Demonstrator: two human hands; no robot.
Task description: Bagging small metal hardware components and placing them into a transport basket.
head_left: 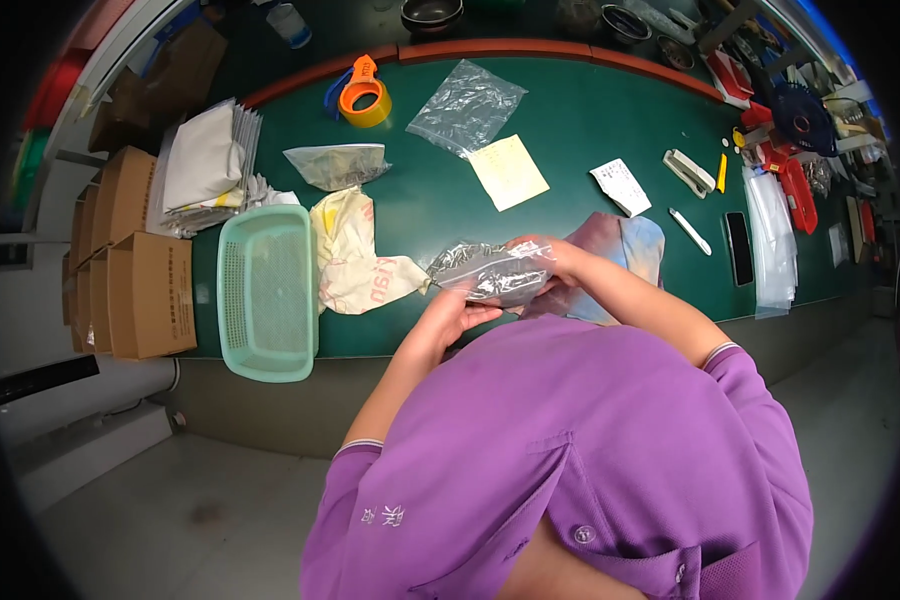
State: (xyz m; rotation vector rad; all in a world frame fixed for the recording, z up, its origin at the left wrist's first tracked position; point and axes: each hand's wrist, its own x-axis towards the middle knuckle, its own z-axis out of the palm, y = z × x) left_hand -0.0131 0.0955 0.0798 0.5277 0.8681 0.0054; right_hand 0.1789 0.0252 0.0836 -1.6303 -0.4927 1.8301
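Note:
A clear plastic bag (500, 277) with small dark and shiny pieces in it is held just above the table's near edge. My right hand (562, 264) grips its right end, the fingers partly hidden by the bag. My left hand (452, 315) holds the lower left side, fingers curled below it. Left of the bag lies a crumpled cream cloth (355, 265) with red print. Beneath my right forearm is a multicoloured cloth (630, 245). A second filled plastic bag (338, 166) rests farther back on the left.
A pale green plastic basket (310, 330) stands at the left, beside cardboard boxes (150, 295) and stacked packets (205, 165). Toward the back lie a tape dispenser (365, 95), a flat clear bag (467, 105) and yellow paper (508, 172). A stapler (689, 173), cutter (690, 231) and phone (739, 248) lie right.

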